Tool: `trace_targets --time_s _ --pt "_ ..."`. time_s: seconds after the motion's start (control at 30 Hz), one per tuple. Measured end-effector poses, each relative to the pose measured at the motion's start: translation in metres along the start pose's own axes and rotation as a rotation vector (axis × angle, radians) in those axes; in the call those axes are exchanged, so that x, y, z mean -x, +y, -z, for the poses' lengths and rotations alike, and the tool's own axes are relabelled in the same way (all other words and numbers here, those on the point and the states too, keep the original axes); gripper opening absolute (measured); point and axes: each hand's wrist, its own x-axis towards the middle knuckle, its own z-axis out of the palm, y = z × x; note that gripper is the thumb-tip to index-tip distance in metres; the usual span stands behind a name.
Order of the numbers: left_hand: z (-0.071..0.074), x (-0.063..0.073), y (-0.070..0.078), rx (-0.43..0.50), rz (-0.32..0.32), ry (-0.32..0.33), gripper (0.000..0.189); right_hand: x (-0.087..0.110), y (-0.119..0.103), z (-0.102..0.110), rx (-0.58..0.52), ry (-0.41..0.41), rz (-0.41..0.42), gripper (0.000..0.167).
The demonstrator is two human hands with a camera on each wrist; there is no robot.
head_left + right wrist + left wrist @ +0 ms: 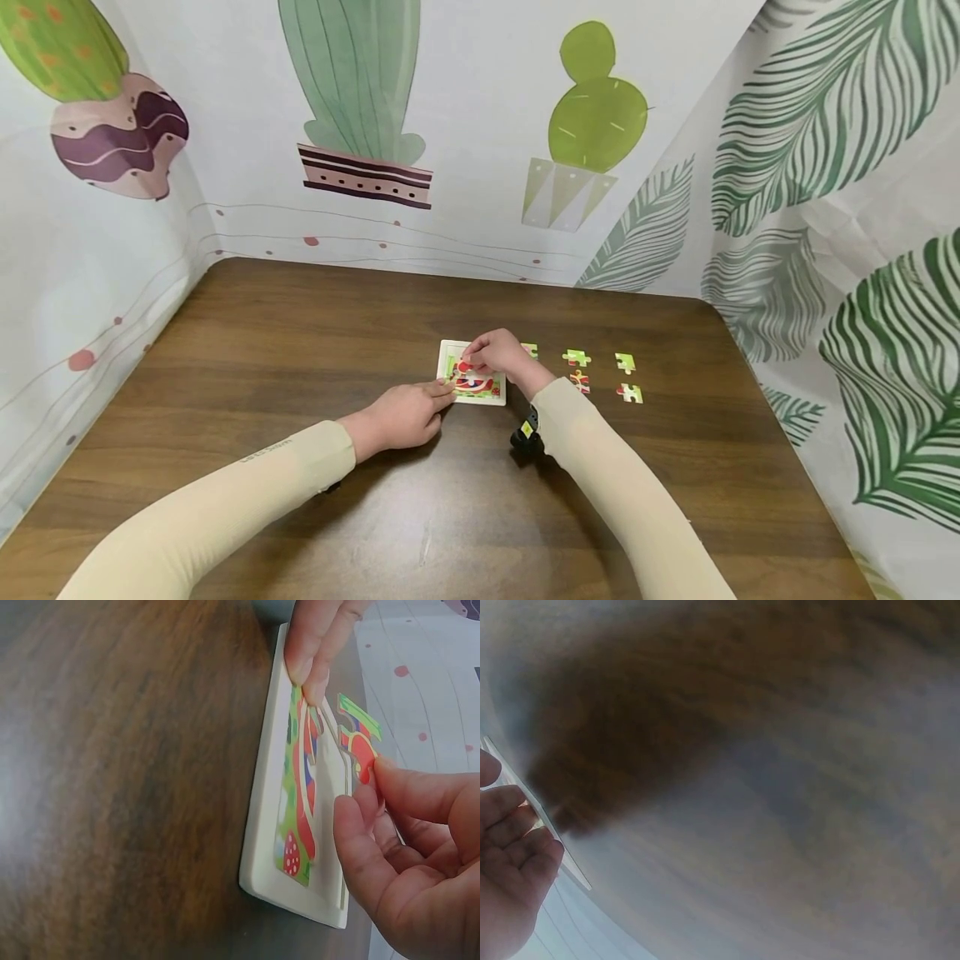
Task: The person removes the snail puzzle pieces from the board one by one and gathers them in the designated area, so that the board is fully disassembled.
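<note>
A white puzzle tray (259, 862) lies on the table, partly filled with joined green and red pieces (292, 855). My right hand (498, 352) pinches a red and green jigsaw piece (363, 754) between thumb and fingers, tilted and raised above the tray's bare part. At the tray's left side, my left hand (408, 414) rests its extended fingertips on the assembled pieces and the rim. The left wrist view catches only that hand's fingers (525, 847) by the tray edge; the rest is blurred tabletop. My right hand hides part of the tray in the head view.
Several loose jigsaw pieces lie right of the tray, among them a green one (577, 357), a red one (580, 381) and two farther right, one nearer (631, 393). The brown wooden table (300, 333) meets a cactus-printed wall covering (480, 208) at the back.
</note>
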Motion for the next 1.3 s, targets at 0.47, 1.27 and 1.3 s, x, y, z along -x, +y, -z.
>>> trace_targets --time_s 0.47,1.27,1.3 --pt "0.0 0.0 0.0 0.012 0.007 -0.007 0.043 0.004 0.006 0.012 -0.034 0.015 0.011 0.018" --pt "0.0 0.002 0.002 0.015 0.025 -0.018 0.044 0.02 0.034 0.044 0.001 0.012 -0.026 0.02" --pt "0.0 0.002 0.002 0.014 0.026 -0.023 0.044 0.021 0.035 0.046 0.001 0.01 -0.025 0.02"
